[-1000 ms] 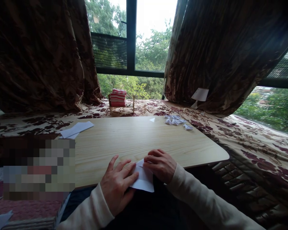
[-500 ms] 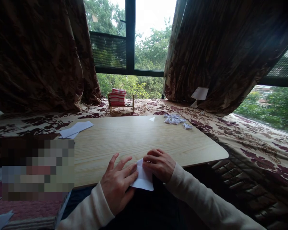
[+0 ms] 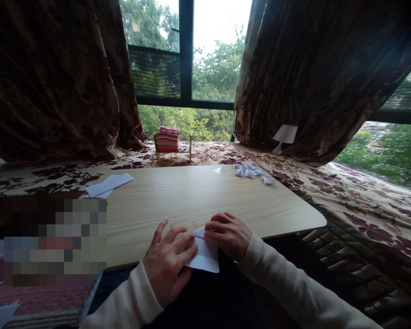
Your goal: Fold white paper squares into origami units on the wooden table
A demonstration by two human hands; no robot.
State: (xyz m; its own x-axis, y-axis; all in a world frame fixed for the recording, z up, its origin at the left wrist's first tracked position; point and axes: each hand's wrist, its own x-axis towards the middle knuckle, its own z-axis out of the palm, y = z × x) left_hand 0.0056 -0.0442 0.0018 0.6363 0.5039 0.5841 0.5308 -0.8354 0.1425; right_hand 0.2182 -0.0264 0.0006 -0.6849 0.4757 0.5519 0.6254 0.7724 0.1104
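The white, creased paper sheet (image 3: 206, 258) lies at lower centre of the frame. The spread left hand (image 3: 171, 257) steadies it; the right hand (image 3: 230, 235) pinches its upper right edge. Even pressure should keep folds straight.

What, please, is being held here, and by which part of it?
White paper: the right grip holds it near its upper right edge, while the left grip lies on its left side; whether that one pinches is hidden.
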